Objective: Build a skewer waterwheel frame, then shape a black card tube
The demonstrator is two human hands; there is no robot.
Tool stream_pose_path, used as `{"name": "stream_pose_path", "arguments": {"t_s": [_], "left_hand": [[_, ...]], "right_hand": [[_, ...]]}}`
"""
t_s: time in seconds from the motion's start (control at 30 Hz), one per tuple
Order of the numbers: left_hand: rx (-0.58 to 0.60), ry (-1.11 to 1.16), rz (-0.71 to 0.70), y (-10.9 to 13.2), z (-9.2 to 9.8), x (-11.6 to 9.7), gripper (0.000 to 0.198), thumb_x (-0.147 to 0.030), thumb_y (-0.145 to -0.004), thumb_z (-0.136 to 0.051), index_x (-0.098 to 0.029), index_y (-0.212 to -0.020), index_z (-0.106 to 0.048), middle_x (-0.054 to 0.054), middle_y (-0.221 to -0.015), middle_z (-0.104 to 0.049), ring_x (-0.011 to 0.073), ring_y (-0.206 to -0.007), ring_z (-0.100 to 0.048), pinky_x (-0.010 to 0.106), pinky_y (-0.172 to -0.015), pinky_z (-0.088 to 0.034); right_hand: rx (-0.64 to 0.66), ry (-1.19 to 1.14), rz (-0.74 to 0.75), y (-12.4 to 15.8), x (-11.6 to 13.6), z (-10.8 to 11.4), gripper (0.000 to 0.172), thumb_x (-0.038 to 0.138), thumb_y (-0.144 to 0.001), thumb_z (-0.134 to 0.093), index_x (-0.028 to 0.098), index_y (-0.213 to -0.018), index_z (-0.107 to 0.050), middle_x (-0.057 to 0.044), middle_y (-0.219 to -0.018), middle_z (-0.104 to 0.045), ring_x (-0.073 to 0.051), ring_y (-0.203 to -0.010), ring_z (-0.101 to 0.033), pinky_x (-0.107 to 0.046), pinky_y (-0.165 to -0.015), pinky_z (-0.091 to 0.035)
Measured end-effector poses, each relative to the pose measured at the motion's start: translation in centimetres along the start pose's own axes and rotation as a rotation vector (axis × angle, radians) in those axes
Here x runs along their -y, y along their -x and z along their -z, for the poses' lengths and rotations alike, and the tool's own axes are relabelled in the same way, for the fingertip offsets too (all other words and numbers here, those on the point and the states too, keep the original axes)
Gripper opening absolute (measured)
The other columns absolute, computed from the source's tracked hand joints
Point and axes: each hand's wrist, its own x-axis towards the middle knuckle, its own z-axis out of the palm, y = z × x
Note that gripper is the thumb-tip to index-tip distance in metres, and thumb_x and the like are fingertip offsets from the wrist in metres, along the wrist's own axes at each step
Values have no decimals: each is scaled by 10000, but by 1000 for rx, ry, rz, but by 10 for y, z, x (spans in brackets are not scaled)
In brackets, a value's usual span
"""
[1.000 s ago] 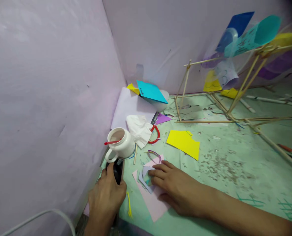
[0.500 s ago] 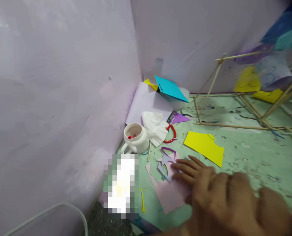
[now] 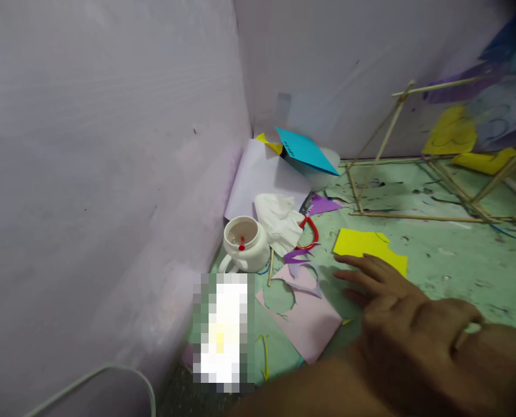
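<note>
My left hand is in the lower right, its forearm coming from the bottom edge. Its fingers are curled, and what they hold, if anything, is hidden. Just behind it, my right hand has its fingers apart and pointing left over the table. The fingertips are by the lower edge of a yellow paper piece. To their left lies pink paper with rounded cutouts, with a pale lilac scrap and a purple strip at its upper end.
A white mug stands near the left wall beside crumpled white tissue. Red-handled scissors lie partly under the tissue. A blue card leans at the back. A stick frame stands at the right.
Both hands have moved right, off the pink paper. The lilac scrap and purple strip have shifted and lie differently. The view has moved slightly.
</note>
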Motion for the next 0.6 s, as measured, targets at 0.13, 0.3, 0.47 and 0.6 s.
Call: {"name": "stream_pose_path", "arguments": {"t_s": [0.13, 0.3, 0.47, 0.6], "left_hand": [[40, 122, -23, 12, -10, -6, 105, -253, -758, -553, -161, -771, -603, 13, -700, -648, 139, -669, -620, 276, -616, -499], [-39, 73, -163, 8, -9, -6, 217, -270, -733, -430, -177, -565, -531, 21, -547, -509, 135, -556, -529, 280, -513, -394], [-96, -6, -97, -10, -11, 8, 221, -214, -715, -384, -188, -510, -462, 7, -466, -424, 103, -457, -429, 250, -442, -301], [-204, -74, -38, -13, 13, 7, 260, -176, -763, -373, -193, -508, -419, 10, -467, -440, 103, -465, -439, 255, -469, -329]], "right_hand": [[-86, -4, -24, 18, -4, 25, 257, 316, -874, -416, 275, -1040, -608, -80, -1201, -564, -264, -1115, -521, -492, -949, -417], [-289, -7, -294, 45, -7, 60, 288, 449, -838, -422, 273, -1033, -541, -95, -1194, -536, -292, -996, -564, -419, -654, -536], [-442, 47, -479, 50, -9, 84, 349, 547, -811, -403, 306, -1012, -556, -61, -1110, -596, -309, -976, -583, -434, -694, -508], [-499, -26, -566, 34, 19, 96, 341, 509, -830, -397, 274, -986, -590, -82, -1040, -640, -314, -960, -592, -468, -796, -480]]}}
